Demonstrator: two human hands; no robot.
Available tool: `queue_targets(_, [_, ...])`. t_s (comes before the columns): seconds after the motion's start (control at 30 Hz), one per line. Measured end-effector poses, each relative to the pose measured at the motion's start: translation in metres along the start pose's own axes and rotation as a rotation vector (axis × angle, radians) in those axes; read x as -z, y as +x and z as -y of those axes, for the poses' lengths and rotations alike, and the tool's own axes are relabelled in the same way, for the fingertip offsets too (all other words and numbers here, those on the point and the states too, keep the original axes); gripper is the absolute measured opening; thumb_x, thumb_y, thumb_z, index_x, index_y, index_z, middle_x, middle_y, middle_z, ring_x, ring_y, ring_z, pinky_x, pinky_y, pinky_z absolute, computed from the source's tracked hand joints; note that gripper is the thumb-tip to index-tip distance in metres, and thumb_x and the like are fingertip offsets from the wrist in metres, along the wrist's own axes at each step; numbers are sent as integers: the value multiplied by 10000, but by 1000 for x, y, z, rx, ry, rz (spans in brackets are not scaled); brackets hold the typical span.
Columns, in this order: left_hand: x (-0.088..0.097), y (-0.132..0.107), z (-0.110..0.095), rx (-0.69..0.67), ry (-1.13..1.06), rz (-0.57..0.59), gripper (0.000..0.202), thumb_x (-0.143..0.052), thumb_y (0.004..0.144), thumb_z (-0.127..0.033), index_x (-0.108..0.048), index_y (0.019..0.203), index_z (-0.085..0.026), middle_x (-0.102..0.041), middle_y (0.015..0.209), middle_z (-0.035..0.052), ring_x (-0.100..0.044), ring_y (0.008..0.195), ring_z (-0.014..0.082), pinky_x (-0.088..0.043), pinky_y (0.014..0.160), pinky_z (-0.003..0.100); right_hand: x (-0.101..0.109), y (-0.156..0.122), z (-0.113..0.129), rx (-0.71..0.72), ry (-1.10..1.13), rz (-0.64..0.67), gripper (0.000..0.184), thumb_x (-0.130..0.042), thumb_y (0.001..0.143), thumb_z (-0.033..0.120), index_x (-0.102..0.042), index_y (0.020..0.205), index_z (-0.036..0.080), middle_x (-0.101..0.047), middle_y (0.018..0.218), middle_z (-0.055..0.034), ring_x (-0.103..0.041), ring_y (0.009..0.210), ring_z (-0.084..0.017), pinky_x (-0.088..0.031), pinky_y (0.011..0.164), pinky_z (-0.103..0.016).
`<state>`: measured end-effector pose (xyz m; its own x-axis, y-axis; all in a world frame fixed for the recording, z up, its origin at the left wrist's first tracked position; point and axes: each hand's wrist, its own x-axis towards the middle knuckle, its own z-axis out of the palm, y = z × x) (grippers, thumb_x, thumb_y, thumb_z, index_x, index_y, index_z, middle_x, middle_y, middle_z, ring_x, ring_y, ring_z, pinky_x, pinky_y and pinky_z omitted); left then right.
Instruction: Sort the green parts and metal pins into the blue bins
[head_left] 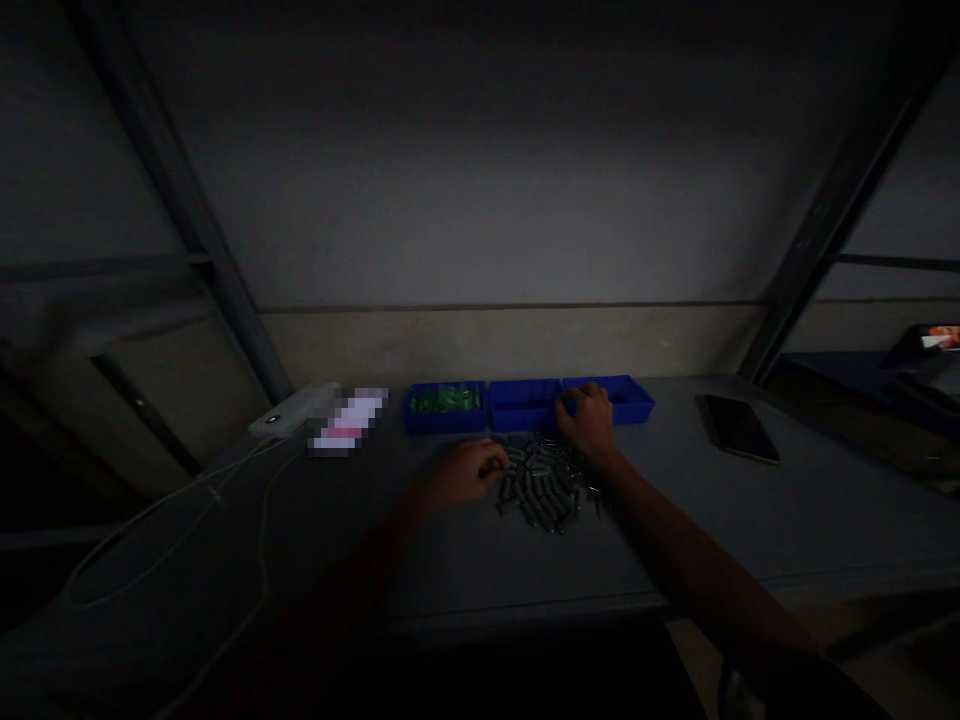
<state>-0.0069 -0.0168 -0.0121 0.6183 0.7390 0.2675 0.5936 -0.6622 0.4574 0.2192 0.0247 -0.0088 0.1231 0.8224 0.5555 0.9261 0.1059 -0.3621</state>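
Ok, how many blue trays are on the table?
3, in a row at the back of the table: the left tray holds green pieces, the middle tray sits beside it, and the right hand is at the right tray. The dim light may hide others.

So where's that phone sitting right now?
In the head view, the dark smartphone lies flat on the grey table, on the right side, just right of the rightmost blue tray and the right hand, touching neither.

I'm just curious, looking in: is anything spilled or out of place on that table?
Small grey cylinders lie in a loose heap on the table before the blue trays, not inside them. Otherwise nothing stands out.
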Motion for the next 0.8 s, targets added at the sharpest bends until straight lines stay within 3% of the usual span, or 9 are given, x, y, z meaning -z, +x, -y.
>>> queue_targets(0.13, [2, -1, 0, -8, 16, 39, 123, -556, 725, -173, -624, 827, -174, -613, 831, 39, -568, 797, 164, -446, 709, 276, -5, -1, 0, -68, 24, 24, 271, -489, 806, 377, -677, 883, 198, -546, 1026, -114, -438, 994, -263, -362, 785, -356])
queue_targets(0.33, [2, -1, 0, 8, 115, 25, 87, -544, 757, -208, -614, 785, -165, -606, 811, 42, -549, 841, 178, -424, 754, 291, -8, -1, -3, -32, 80, 10, 257, -491, 804, 363, -685, 854, 202, -554, 973, -109, -436, 959, -250, -362, 793, -352])
queue_targets(0.53, [5, 0, 2, 43, 129, -130, 157, -447, 837, -253, -578, 804, -172, -597, 815, 38, -532, 843, 163, -417, 771, 288, 3, -4, 2, -37, 246, -91, 183, -469, 782, 291, -611, 743, 183, -538, 900, -71, -438, 923, -224, -364, 802, -346])
queue_targets(0.7, [6, 3, 3, 71, 128, -229, 232, -353, 875, -242, -530, 739, -180, -563, 761, 32, -512, 780, 157, -406, 746, 291, 13, -17, 23, 118, 413, -38, 174, -382, 781, 197, -497, 651, 194, -524, 810, -51, -451, 840, -198, -367, 792, -339])
queue_targets(0.8, [4, 4, 4, 88, 133, -255, 267, -320, 883, -245, -492, 686, -188, -537, 716, 27, -498, 733, 157, -402, 715, 292, 12, -28, 37, 239, 487, 28, 105, -405, 726, 153, -499, 733, 198, -525, 825, -46, -464, 839, -197, -378, 783, -339])
